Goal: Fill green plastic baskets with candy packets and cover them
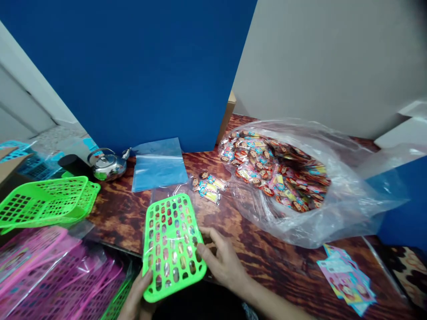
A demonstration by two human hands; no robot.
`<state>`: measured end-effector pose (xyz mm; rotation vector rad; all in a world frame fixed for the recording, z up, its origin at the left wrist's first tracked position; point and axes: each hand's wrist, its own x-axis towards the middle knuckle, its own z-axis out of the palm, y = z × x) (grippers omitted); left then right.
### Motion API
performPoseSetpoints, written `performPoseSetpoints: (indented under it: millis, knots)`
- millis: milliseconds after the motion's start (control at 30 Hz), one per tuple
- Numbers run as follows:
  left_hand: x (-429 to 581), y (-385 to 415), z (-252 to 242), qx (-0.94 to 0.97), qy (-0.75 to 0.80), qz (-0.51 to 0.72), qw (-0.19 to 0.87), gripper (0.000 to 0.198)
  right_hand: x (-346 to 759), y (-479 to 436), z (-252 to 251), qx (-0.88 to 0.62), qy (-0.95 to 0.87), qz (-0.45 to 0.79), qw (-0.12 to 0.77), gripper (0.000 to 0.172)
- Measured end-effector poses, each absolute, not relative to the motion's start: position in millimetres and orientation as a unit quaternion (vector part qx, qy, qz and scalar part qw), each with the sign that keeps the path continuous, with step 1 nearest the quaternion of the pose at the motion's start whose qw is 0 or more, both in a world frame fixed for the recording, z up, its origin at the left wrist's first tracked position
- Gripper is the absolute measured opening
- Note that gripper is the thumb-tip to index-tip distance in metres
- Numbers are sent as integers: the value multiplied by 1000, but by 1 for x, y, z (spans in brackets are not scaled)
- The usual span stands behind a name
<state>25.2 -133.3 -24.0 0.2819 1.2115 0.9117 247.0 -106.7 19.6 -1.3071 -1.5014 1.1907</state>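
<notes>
A bright green plastic basket (173, 231) with rows of slots in its base is tilted in front of me, base toward the camera. Coloured things show through the slots, too broken up to name. My left hand (137, 295) grips its lower left edge, mostly seen at the thumb. Along the right edge my right hand (220, 258) holds it, thumb on the base side. Clear plastic film shows at its upper left. Just beyond the basket lie a few flat doll-shaped packets (209, 186) on the wood-patterned table (247, 242).
A large clear bag (347, 213) of similar doll-shaped packets lies open at right. Printed cards (347, 278) are at front right. Blue-looking plastic sleeves (159, 164), a kettle (108, 165) and green baskets (46, 200) stand left. Wrapped pink baskets (66, 271) fill the lower left.
</notes>
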Motion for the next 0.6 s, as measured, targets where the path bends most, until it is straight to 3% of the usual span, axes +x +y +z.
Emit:
performPoseSetpoints:
  millis: [133,300,600]
  knots:
    - [32,-124,0,18,492,484,723,65,254,-93,39,-471,-604,475,433,28]
    - [28,-116,-2,-19,487,506,712,62,256,-79,42,-501,-712,308,383,13]
    - [30,-116,-2,0,425,483,766,61,249,-67,31,-464,-821,32,330,22]
